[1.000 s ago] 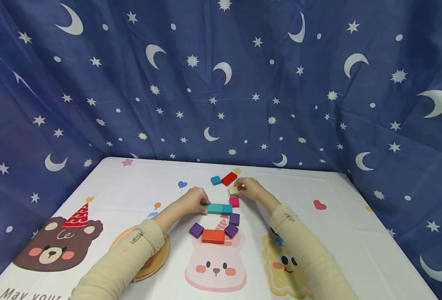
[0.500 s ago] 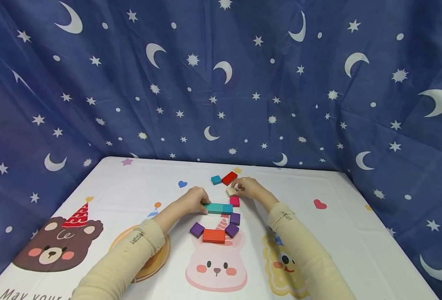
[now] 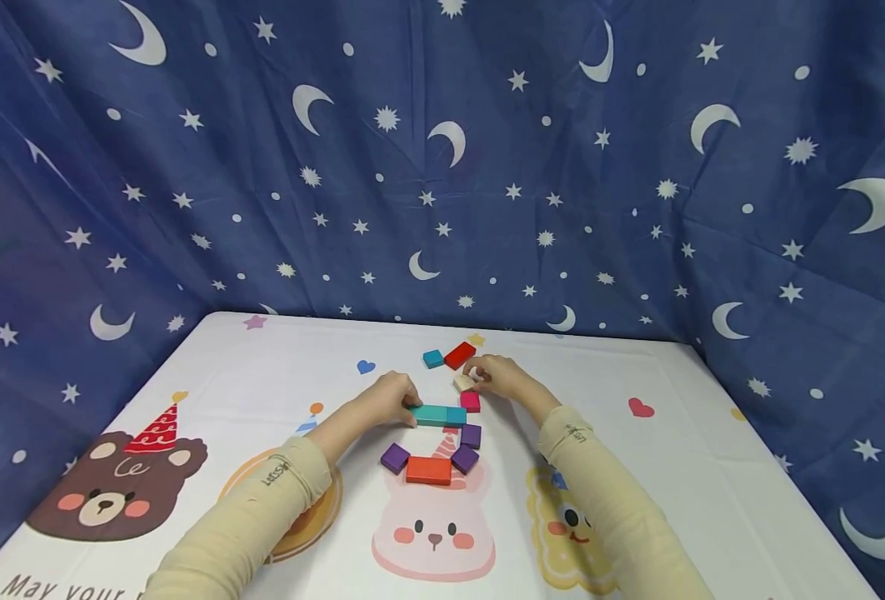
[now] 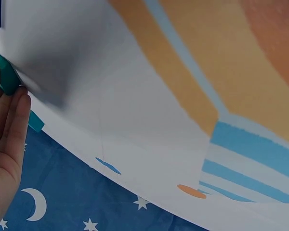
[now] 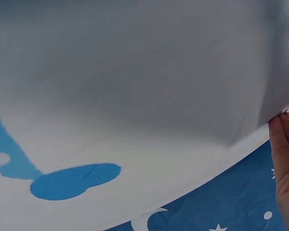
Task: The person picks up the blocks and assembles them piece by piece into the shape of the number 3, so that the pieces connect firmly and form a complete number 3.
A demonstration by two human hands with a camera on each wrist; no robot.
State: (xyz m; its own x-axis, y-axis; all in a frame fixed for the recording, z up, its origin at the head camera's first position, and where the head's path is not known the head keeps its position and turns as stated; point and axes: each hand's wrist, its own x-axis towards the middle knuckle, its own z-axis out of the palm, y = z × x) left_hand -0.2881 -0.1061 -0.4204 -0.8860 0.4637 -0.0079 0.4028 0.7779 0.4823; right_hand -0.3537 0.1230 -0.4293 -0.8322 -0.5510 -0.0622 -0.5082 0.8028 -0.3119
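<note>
In the head view my left hand [image 3: 392, 400] pinches the left end of a long teal block [image 3: 431, 416], whose right end meets a blue block [image 3: 456, 417]. The left wrist view shows these fingers against the teal block [image 4: 9, 79]. My right hand [image 3: 498, 377] pinches a small cream block [image 3: 462, 382], set slightly askew just behind a crimson block [image 3: 470, 402]. In the right wrist view only the fingers of my right hand [image 5: 286, 159] show, at the edge; the cream block is hidden there.
Behind the cream block lie a red block [image 3: 460, 356] and a small blue block [image 3: 432, 359]. Nearer me, three purple blocks, one of them at the left [image 3: 394, 458], and an orange-red block [image 3: 428, 471] form a curve on the printed white tablecloth [image 3: 712, 467]. A starry curtain [image 3: 442, 208] rises behind.
Between one second and half a second ago, my right hand shifted slightly left and the cream block turned askew. Since then both hands have stayed nearly still. The left keeps its hold on the teal block.
</note>
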